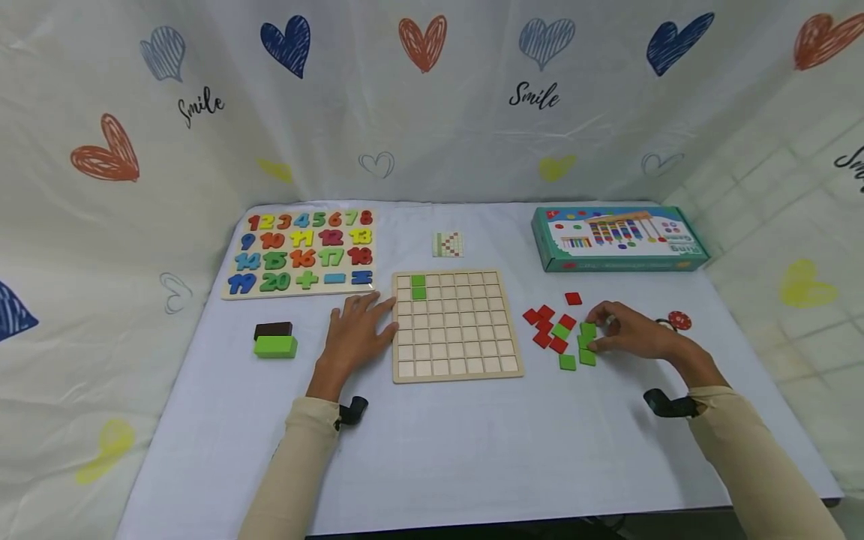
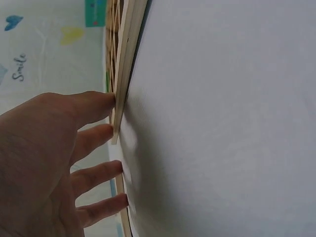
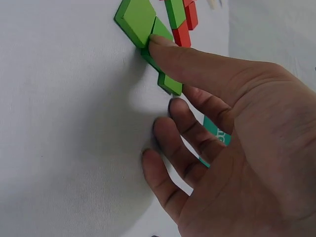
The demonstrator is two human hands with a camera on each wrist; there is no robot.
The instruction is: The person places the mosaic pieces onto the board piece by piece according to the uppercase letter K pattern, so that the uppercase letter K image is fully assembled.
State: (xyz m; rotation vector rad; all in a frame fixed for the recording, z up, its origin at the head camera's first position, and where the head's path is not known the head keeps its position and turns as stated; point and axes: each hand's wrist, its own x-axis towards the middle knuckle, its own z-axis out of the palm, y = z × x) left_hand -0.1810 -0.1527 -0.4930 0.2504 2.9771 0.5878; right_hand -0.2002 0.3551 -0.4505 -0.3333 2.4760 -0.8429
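Note:
A wooden grid board (image 1: 457, 331) lies flat in the middle of the table, with two green tiles (image 1: 418, 286) in its upper left cells. My left hand (image 1: 358, 334) rests with spread fingers at the board's left edge; in the left wrist view its thumb touches the wooden rim (image 2: 129, 44). Right of the board, my right hand (image 1: 634, 330) pinches a green square tile (image 1: 589, 330) between thumb and index finger, the index tip partly hidden. More green tiles (image 3: 136, 22) lie against it. Several red tiles (image 1: 542, 340) are scattered just to the left.
A number puzzle board (image 1: 307, 295) lies back left, beside a small pattern card (image 1: 448, 244). A green box (image 1: 621, 262) stands back right. A green block and a dark block (image 1: 273, 329) sit left of my left hand. A round red piece (image 1: 679, 320) lies beyond my right wrist.

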